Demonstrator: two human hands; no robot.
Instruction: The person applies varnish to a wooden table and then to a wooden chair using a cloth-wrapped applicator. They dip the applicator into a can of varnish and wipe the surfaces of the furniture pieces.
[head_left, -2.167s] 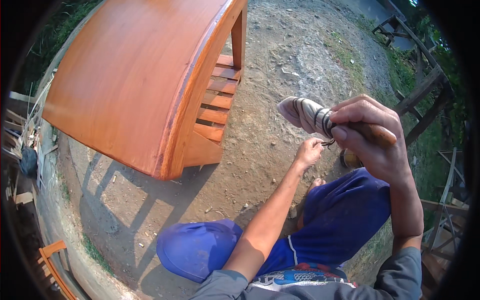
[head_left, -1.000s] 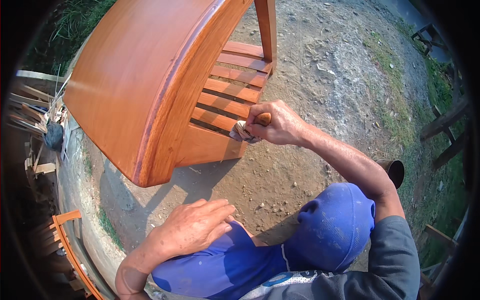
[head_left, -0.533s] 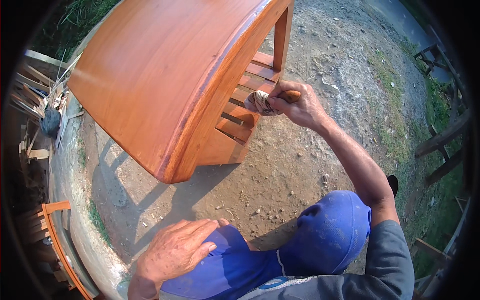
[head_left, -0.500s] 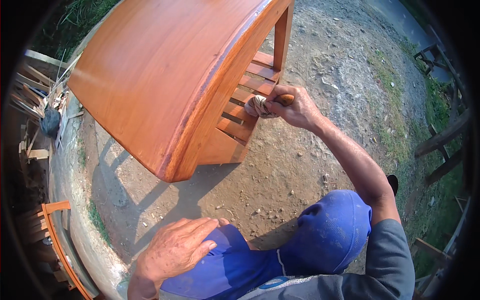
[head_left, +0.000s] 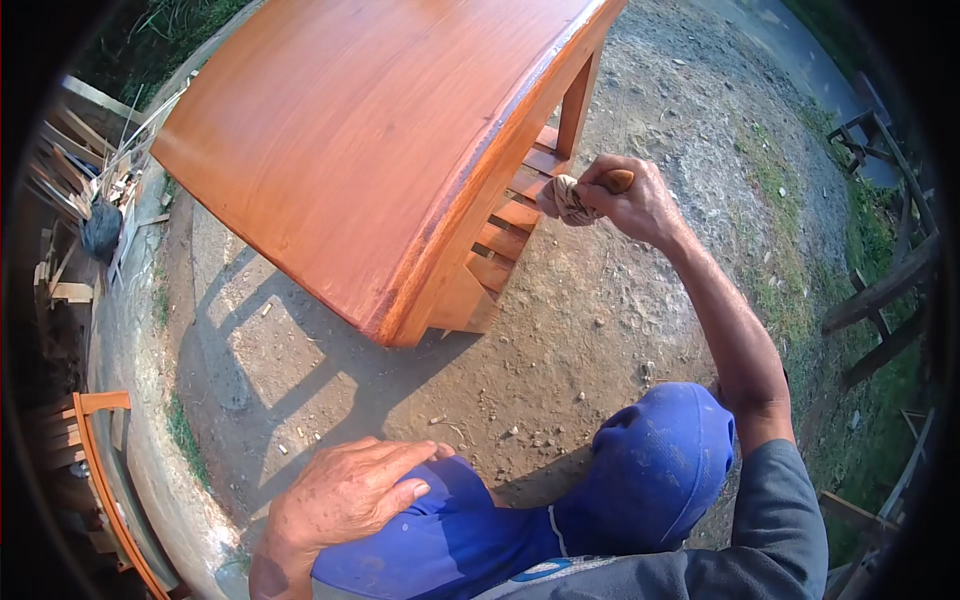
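Observation:
My right hand [head_left: 636, 205] grips a brush by its brown wooden handle [head_left: 619, 181]. Pale, dark-striped cloth [head_left: 570, 201] is bunched around the brush's lower part, and its bristles cannot be made out clearly. The brush hangs just right of the slatted lower shelf [head_left: 516, 213] of a glossy reddish-brown wooden table [head_left: 340, 150]. Whether it touches a slat is unclear. My left hand [head_left: 350, 492] lies palm down on my blue-clad left knee [head_left: 440, 515], fingers stretched out and holding nothing.
Dirt ground with small stones [head_left: 540, 380] surrounds the table. Scrap wood [head_left: 75, 175] and a dark bag [head_left: 101, 230] lie at the left, above an orange-brown wooden frame [head_left: 103, 480]. Dark timber rails [head_left: 880, 290] stand along the right edge.
My right hand with the brush has shifted right and slightly upward in the view. The table also appears farther right and higher. My left hand stays on the knee.

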